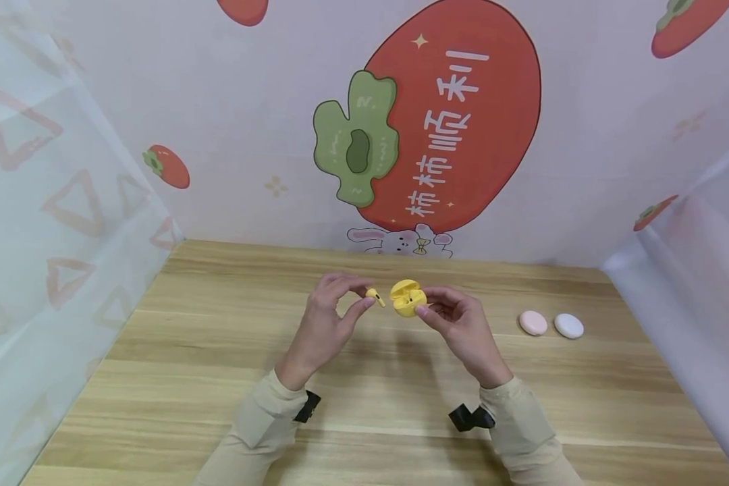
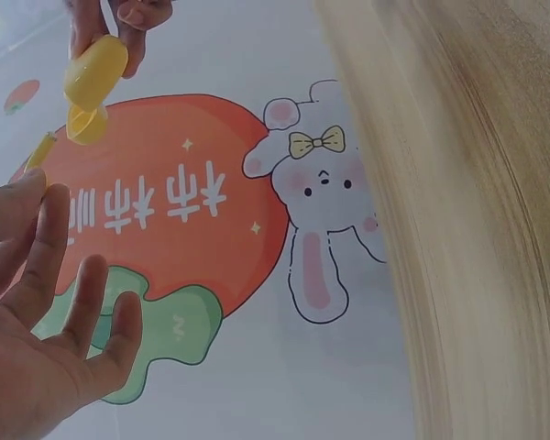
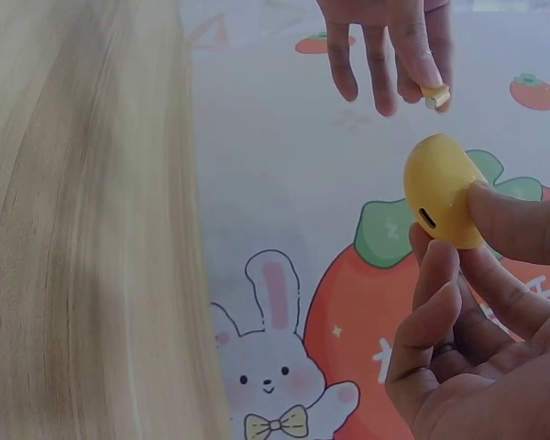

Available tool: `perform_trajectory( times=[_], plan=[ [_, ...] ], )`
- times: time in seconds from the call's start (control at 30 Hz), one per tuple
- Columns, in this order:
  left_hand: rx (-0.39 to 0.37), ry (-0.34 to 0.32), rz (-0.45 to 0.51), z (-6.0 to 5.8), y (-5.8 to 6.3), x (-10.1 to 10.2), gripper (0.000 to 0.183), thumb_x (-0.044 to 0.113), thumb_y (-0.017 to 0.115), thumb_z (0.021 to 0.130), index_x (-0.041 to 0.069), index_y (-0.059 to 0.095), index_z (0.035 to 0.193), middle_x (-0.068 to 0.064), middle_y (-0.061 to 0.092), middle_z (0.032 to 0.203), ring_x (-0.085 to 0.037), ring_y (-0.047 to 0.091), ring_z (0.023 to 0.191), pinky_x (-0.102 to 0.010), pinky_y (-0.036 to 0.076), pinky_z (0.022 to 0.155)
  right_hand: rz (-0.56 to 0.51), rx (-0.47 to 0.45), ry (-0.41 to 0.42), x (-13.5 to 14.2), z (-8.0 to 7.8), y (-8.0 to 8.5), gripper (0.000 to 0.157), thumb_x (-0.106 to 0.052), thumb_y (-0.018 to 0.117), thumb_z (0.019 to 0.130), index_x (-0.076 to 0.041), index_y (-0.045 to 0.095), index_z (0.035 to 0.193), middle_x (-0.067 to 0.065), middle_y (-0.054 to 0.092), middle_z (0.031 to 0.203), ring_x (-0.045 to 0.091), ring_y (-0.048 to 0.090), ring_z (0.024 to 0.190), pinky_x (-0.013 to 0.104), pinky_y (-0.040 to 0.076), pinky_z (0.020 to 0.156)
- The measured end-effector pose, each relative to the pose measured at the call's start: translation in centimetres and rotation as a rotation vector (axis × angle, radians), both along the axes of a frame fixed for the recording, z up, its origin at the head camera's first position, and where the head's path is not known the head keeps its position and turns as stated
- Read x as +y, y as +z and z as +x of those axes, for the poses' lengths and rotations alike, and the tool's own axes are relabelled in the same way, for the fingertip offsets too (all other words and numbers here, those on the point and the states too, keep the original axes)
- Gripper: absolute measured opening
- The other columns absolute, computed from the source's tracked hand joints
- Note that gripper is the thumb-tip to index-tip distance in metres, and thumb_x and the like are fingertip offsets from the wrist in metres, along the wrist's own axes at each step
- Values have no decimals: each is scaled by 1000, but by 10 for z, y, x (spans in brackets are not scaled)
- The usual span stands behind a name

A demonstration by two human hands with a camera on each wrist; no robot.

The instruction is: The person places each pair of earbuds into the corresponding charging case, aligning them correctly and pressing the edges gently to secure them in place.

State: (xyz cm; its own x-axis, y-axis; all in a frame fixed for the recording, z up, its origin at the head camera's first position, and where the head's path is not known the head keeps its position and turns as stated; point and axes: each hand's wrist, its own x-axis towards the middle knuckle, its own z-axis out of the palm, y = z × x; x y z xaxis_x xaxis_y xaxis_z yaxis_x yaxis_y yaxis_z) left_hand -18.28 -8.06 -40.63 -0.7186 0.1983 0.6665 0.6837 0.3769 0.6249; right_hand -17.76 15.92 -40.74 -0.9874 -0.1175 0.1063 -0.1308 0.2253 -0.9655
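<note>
Between thumb and fingertips my left hand [image 1: 327, 317] pinches a yellow earbud [image 1: 375, 296], its stem angled down to the right. Just to the right, my right hand [image 1: 462, 324] grips a round yellow earbud case [image 1: 406, 307] by its side, with the lid raised. A small gap separates earbud and case, both held above the table. In the left wrist view the earbud [image 2: 42, 151] points up toward the tilted case [image 2: 93, 78]. The right wrist view shows the case's outside [image 3: 440, 188] with a dark port slot; the earbud [image 3: 435, 95] is mostly covered by fingers.
On the wooden table [image 1: 219, 418], right of my right hand, lie a pink round disc [image 1: 532, 322] and a white round disc [image 1: 568, 326] side by side. A printed backdrop [image 1: 231, 101] rises behind the table's far edge, and pale side sheets [image 1: 48, 202] flank it.
</note>
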Motion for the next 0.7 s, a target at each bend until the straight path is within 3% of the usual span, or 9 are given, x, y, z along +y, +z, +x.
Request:
perform_trajectory(
  times=[0.43, 0.7],
  plan=[
    [-12, -11, 12, 0, -1, 3, 20, 6, 82, 85, 5, 74, 103, -5, 72, 99, -25, 59, 105, -46, 45, 96, -1, 4, 8, 0, 0, 0, 31, -8, 74, 94, 1, 67, 123, 15, 66, 110, 25, 63, 91, 25, 57, 76],
    [-31, 16, 22, 4, -1, 6, 19, 6, 84, 82, 1, 76, 99, -14, 61, 113, -30, 52, 113, -47, 47, 92, -13, -10, 26, -4, 3, 1, 30, -7, 73, 94, 1, 67, 122, 16, 66, 111, 26, 63, 91, 26, 58, 77]
  ],
)
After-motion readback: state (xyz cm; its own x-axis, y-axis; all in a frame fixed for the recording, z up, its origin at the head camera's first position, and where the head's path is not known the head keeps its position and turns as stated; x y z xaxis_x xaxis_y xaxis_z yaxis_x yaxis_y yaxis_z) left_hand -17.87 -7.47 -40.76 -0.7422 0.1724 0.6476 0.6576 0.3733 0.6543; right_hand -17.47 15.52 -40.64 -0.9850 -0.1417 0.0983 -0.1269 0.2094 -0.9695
